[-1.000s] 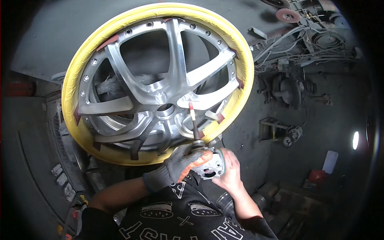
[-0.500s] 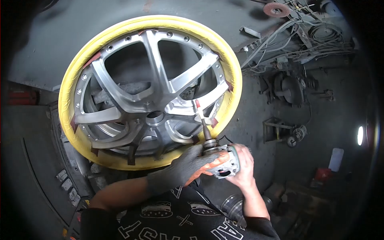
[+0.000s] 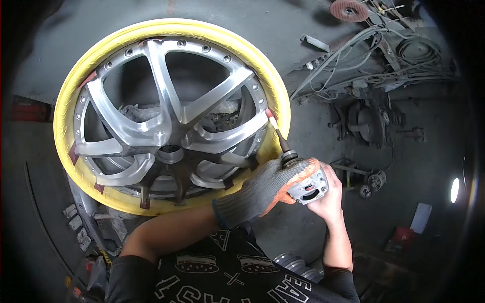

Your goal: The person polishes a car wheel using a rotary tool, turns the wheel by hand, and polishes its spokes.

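A silver multi-spoke wheel [image 3: 164, 121] with yellow wrapping [image 3: 65, 116] round its rim fills the left half of the view. My left hand [image 3: 268, 189], in a grey and orange glove, is closed round the front of a power tool [image 3: 309, 189]. Bare and partly hidden behind the tool, my right hand [image 3: 331, 197] grips its rear. A dark shaft with a red and white tip [image 3: 272, 117] extends from the tool. The tip is at the outer end of a right-hand spoke, beside the yellow wrapping; whether it touches is too small to tell.
Cables [image 3: 417, 50] and a round reddish disc [image 3: 348, 10] are at the upper right. A dark machine [image 3: 366, 123] stands on the right, with a small metal frame below it. Another metal wheel [image 3: 298, 265] lies at the bottom. Bottles and tools sit at lower left.
Both hands and the tool have moved right and up. The tip has gone from the inner part of a right-hand spoke to its outer end. The wheel appears further left in view.
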Demonstrator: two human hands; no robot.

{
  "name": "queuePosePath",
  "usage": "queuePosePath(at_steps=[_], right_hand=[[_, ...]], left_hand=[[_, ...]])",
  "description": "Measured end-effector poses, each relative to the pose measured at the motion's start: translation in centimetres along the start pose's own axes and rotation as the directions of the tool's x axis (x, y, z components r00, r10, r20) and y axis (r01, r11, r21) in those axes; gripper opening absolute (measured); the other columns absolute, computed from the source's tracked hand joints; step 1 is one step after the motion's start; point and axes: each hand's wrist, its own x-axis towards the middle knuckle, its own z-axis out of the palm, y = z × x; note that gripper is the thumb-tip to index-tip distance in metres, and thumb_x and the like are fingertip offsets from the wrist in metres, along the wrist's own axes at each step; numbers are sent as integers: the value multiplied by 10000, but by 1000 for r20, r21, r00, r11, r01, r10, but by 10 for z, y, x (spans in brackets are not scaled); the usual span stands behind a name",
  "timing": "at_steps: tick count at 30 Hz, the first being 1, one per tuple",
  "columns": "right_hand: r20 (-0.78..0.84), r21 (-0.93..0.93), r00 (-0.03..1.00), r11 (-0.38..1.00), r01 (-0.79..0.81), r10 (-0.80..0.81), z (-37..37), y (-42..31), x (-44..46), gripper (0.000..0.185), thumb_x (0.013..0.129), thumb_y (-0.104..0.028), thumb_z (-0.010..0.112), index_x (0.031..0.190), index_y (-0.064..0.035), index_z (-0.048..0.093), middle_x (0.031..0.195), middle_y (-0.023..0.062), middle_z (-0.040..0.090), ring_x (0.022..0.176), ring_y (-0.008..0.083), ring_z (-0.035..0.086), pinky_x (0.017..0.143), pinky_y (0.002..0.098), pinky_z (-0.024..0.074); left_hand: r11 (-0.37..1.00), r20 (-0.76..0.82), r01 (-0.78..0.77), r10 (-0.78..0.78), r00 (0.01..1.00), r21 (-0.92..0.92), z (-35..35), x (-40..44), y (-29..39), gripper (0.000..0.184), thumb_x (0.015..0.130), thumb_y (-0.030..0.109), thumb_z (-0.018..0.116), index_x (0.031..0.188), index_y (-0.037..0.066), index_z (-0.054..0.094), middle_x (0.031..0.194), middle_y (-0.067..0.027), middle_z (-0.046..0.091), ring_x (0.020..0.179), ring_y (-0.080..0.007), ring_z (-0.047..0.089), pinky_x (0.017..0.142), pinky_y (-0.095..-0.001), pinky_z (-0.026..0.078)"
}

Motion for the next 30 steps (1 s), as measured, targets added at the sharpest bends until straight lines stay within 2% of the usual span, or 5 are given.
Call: queuePosePath(at_steps=[3,6,9,11,30], right_hand=[[18,-5,1000,1000,22,-22,1,6,0,595,578,-85,829,1116,9,594,1061,178,660,963,376,660,860,428,532],[57,17,998,1000,17,-18,0,5,-3,604,580,-100,823,1127,11,593,1060,184,660,964,382,658,863,435,529],[87,37,996,999,14,-17,3,3,-11,625,582,-135,815,1144,15,586,1055,193,657,956,396,653,867,452,522],[97,60,995,998,2,-8,4,-4,-15,636,578,-150,819,1144,13,582,1059,195,650,957,400,649,873,458,519],[158,-6,986,999,-47,48,39,-99,-43,685,517,-109,802,1148,9,563,1101,199,626,1013,394,619,933,465,489]], left_hand=[[971,29,-222,220,975,95,-1,1,-5,860,768,146,773,1520,115,359,1358,-139,536,1159,-277,573,1049,-372,446],[967,-105,128,-153,983,-219,9,-7,6,757,825,170,756,1493,108,405,1306,-152,575,1117,-236,607,997,-353,487],[926,-91,-351,365,927,136,10,-15,-15,565,901,212,719,1415,102,513,1191,-170,633,1039,-193,642,914,-328,534],[935,-182,64,-135,974,-350,18,-28,13,417,952,238,677,1317,54,593,1094,-162,670,980,-161,654,840,-310,562],[931,-202,-1,-79,976,-366,-7,-121,-7,345,952,255,681,1170,-9,648,1050,-60,650,955,-121,612,806,-321,553]])
